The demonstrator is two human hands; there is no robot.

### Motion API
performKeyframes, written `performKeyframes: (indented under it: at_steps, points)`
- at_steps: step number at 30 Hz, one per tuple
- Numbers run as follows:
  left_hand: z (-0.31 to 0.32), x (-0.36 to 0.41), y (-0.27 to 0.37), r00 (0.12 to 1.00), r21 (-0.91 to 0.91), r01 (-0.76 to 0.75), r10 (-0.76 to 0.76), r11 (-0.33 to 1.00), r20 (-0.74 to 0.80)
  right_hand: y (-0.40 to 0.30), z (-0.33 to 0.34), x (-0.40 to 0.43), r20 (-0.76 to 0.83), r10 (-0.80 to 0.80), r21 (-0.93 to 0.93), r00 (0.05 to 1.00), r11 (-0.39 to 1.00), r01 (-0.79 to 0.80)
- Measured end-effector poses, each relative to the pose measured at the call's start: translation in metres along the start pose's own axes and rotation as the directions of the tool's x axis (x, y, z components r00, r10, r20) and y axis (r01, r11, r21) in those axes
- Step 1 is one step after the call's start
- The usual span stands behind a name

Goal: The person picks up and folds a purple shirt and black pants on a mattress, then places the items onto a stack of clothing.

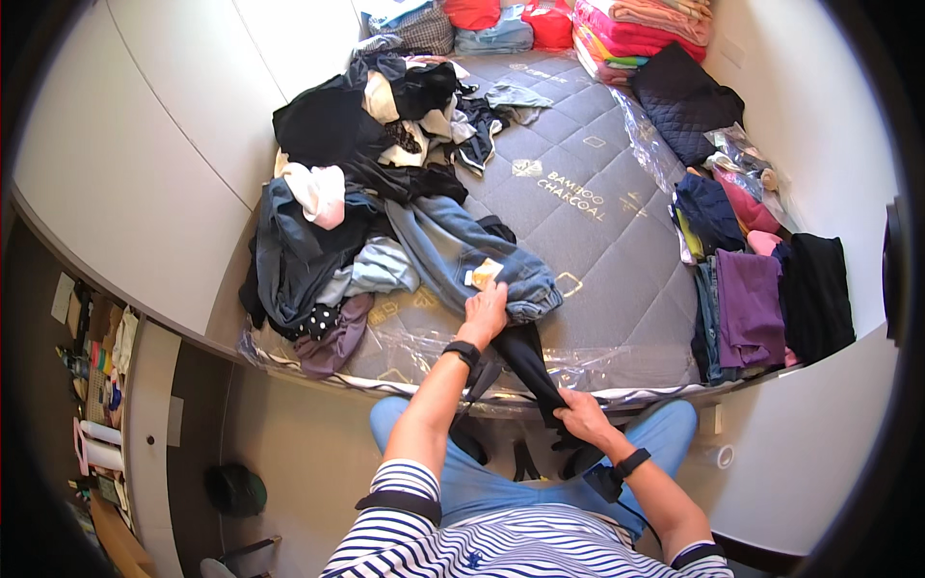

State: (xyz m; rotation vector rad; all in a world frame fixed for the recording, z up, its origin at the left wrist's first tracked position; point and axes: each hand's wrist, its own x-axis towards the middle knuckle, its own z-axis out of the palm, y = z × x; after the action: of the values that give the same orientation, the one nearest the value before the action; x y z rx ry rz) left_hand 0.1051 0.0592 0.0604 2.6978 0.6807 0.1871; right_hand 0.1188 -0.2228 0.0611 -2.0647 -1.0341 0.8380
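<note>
A black garment (526,360) hangs over the mattress's front edge, stretched between both hands. My right hand (584,415) pinches its lower end above my knees. Its upper end is gripped by my left hand (486,314), whose fingertips are partly hidden and rest against blue jeans (454,242). A pale yellow-and-white tag or patch (484,273) shows just beyond those fingers; which garment it belongs to is unclear. The jeans lie with one gathered end to the right of my left hand. Behind them spreads a heap of mixed clothes (325,119).
The grey quilted mattress (578,253) has plastic film (614,365) along its front edge. Folded clothes, including a purple garment (750,307) and a black one (816,296), stand at right. Bedding (643,32) is stacked at the far end. White cabinet doors (137,144) border the left.
</note>
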Motion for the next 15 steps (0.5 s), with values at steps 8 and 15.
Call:
performKeyframes:
  at_steps: [8,15]
  points:
    - [-0.117,-0.007,-0.134,0.755,-0.147,-0.082,-0.035,0.986,-0.655,-0.007,-0.027,-0.003,0.010,0.052,0.165,0.999,0.985,-0.053]
    - [-0.302,-0.119,-0.274,0.410,-0.854,-0.031,-0.773,0.520,-0.485,0.011,-0.063,-0.012,-0.061,0.212,0.270,0.975,0.944,-0.188]
